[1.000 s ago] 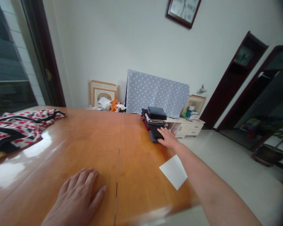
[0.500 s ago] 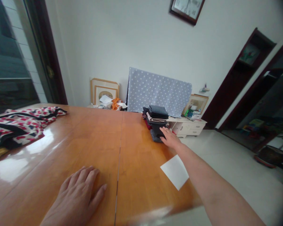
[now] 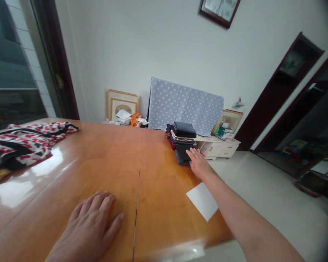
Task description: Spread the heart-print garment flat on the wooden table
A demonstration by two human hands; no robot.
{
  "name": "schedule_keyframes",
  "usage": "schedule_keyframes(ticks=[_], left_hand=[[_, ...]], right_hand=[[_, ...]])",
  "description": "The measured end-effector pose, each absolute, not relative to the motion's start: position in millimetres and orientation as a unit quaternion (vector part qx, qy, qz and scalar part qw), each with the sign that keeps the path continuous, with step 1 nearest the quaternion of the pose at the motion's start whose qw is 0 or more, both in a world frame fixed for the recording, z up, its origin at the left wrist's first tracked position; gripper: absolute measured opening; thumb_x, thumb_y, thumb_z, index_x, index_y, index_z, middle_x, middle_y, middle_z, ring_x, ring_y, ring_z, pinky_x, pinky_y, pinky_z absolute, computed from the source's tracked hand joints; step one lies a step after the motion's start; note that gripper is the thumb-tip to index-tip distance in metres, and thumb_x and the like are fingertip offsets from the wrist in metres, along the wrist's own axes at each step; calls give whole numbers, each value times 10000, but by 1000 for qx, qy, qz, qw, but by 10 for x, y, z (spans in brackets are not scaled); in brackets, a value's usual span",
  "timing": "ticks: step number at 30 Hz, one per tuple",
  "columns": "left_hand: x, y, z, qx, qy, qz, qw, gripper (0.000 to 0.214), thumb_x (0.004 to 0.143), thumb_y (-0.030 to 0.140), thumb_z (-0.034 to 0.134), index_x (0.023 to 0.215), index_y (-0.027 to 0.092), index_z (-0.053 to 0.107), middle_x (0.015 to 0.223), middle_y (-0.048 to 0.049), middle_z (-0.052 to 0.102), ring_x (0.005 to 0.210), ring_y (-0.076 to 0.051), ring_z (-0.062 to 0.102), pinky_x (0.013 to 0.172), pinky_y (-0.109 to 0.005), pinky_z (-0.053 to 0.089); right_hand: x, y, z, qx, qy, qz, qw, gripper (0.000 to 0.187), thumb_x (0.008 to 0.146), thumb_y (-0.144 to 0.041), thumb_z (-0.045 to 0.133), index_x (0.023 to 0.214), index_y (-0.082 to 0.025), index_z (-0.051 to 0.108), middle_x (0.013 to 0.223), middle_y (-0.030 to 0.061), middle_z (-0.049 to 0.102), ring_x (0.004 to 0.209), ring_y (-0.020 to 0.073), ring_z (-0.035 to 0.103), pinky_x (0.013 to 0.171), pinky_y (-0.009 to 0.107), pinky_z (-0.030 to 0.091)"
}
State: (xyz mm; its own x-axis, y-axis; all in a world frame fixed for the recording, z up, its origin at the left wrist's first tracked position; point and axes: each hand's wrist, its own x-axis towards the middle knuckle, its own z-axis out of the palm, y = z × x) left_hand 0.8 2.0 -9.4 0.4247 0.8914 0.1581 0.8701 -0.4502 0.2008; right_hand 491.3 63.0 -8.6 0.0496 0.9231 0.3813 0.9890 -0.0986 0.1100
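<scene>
My left hand (image 3: 89, 225) lies flat on the wooden table (image 3: 114, 156), thumb apart from the fingers, holding nothing. With the arm stretched out, my right hand (image 3: 198, 163) is at the front of a stack of folded clothes (image 3: 182, 134) near the table's right edge. Its fingers are extended against dark folded garments (image 3: 182, 154) at the near side of the stack. Whether they press on the cloth or only rest there I cannot tell. A white sheet of paper (image 3: 202, 202) lies on the table beside my right forearm.
A patterned garment (image 3: 35, 142) with black trim is spread at the table's left. Beyond the table, a dotted grey cloth (image 3: 184, 105) covers a large flat object on a low white cabinet (image 3: 222, 149). Framed pictures (image 3: 121, 103) lean against the wall. A potted plant (image 3: 317, 182) stands right.
My right hand has shifted slightly to the right and nearer along the dark garments. My left hand stays in place. The view has moved a little.
</scene>
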Motion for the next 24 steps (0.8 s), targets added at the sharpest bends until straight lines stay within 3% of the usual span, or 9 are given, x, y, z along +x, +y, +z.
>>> schedule_keyframes(ticks=[4, 8, 24], left_hand=[[-12, 45, -171, 842, 521, 132, 41, 683, 890, 622, 410, 1346, 154, 609, 1449, -159, 549, 1385, -364, 425, 1163, -533, 282], [-3, 43, -150, 843, 521, 130, 36, 687, 886, 625, 412, 1346, 153, 606, 1446, -159, 550, 1380, -363, 431, 1161, -537, 285], [6, 33, -117, 837, 529, 133, 49, 682, 872, 619, 418, 1340, 163, 612, 1438, -154, 556, 1363, -359, 445, 1157, -533, 289]], right_hand=[[4791, 537, -84, -719, -671, -171, 64, 667, 946, -303, 492, 1581, -224, 303, 1658, 69, 246, 1530, 263, 206, 1228, 467, 202], [4757, 553, -25, -709, -676, -192, 65, 755, 914, -468, 578, 1581, -255, 296, 1667, 85, 213, 1530, 306, 190, 1225, 501, 167], [4908, 826, -63, -723, -670, -162, 47, 674, 966, -346, 524, 1587, -307, 266, 1671, 43, 211, 1540, 259, 157, 1237, 484, 120]])
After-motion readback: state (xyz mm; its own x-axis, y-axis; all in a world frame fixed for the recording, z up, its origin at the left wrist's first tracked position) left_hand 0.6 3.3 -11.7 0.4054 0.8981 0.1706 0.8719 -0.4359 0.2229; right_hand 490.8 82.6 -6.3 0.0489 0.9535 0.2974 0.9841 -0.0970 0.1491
